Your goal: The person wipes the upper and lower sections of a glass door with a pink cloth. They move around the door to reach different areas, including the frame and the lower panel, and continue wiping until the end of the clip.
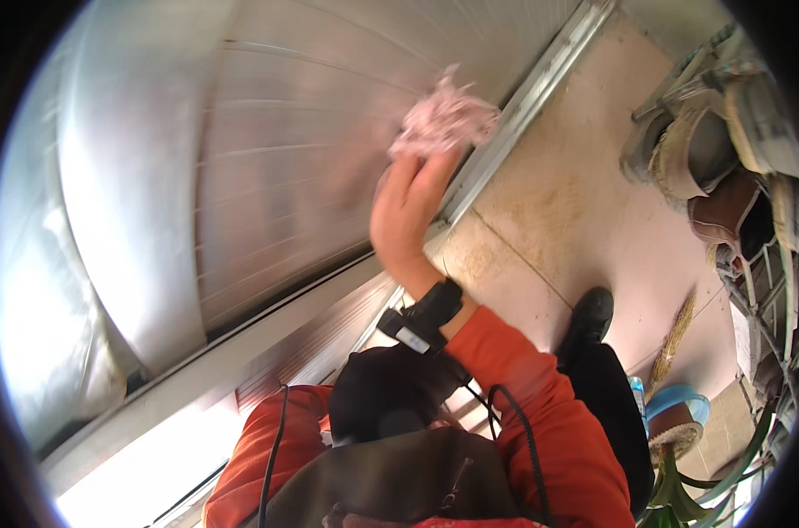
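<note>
My right hand (409,204) holds a crumpled pink cloth (442,122) at its fingertips. The cloth lies against or just in front of a shiny, reflective panel (294,152) with thin lines across it; contact is hard to judge, and the cloth is blurred. A black strap with a small device (422,320) circles my right wrist, below an orange sleeve (525,369). My left hand is out of view; only the left orange sleeve (267,449) shows, bent close to my body.
A metal frame rail (531,105) borders the panel beside stained floor tiles (538,211). A rack at right holds several shoes (693,145). A straw broom head (673,343), a light-blue basin (686,399) and a potted plant (670,488) stand near my black shoe (591,317).
</note>
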Demonstrator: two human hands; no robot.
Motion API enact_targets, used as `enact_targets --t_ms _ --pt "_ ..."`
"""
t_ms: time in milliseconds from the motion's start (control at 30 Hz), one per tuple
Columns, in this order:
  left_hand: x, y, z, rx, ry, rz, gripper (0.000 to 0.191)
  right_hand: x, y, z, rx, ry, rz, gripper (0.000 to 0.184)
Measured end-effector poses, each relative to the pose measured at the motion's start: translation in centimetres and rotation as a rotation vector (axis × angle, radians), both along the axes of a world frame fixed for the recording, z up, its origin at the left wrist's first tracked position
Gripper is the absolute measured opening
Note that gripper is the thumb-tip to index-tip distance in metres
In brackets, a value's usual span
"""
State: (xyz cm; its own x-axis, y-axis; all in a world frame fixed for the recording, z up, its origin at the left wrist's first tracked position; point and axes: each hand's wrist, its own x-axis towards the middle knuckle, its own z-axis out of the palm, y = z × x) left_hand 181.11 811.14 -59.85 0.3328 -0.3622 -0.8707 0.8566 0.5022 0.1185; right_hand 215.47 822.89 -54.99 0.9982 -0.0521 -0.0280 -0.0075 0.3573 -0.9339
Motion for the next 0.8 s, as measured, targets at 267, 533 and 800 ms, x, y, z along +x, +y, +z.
enact_targets --t_ms 267,533,800 --pt "2.5 4.0 2.8 0.307 -0.282 -0.269 0.050 -2.8 0.3 4.2 -0.066 0.432 -0.025 0.036" --pt "-0.2 9.7 12.4 0.746 -0.417 -0.393 0.047 -7.1 -2.6 13.3 0.158 0.147 0.012 0.026" --pt "2.9 10.4 25.2 1.303 -0.886 -0.159 0.023 -12.7 -11.2 15.1 -0.157 0.204 0.151 0.029"
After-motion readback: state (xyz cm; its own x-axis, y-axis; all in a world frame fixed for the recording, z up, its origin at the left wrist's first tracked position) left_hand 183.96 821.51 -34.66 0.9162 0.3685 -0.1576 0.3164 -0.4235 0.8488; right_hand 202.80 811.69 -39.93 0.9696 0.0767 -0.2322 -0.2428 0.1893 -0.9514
